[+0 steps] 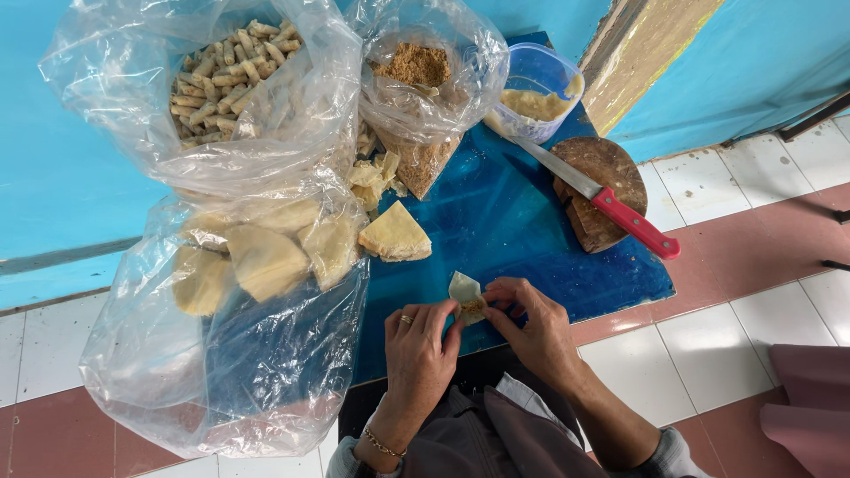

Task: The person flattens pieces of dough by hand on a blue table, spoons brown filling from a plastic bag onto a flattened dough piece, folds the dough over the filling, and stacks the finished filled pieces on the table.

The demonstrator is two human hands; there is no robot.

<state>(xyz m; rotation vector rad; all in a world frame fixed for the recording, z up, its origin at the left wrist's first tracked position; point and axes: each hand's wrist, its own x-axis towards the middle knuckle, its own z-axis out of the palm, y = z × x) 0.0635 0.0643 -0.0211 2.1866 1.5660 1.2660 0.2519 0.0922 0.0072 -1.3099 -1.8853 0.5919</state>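
both hands meet over the near edge of the blue table [531,239], the left hand [419,341] and right hand [531,326] each pinching a small pastry wrapper [465,295] folded around brown filling, just in front of the loose wrapper stack [395,235] and the bag of wrappers [257,265].

1. The table [496,230] has a glossy deep blue top with streaky lighter sheen.
2. The knife [591,196] has a red handle and a silver blade.
3. The round board [606,181] at the table's right edge is dark brown.
4. The wrapper [466,292] is pale cream.
5. The bags [266,115] are clear; the rolls [226,71] inside are beige.
6. The floor tiles [708,265] are white and dull red.
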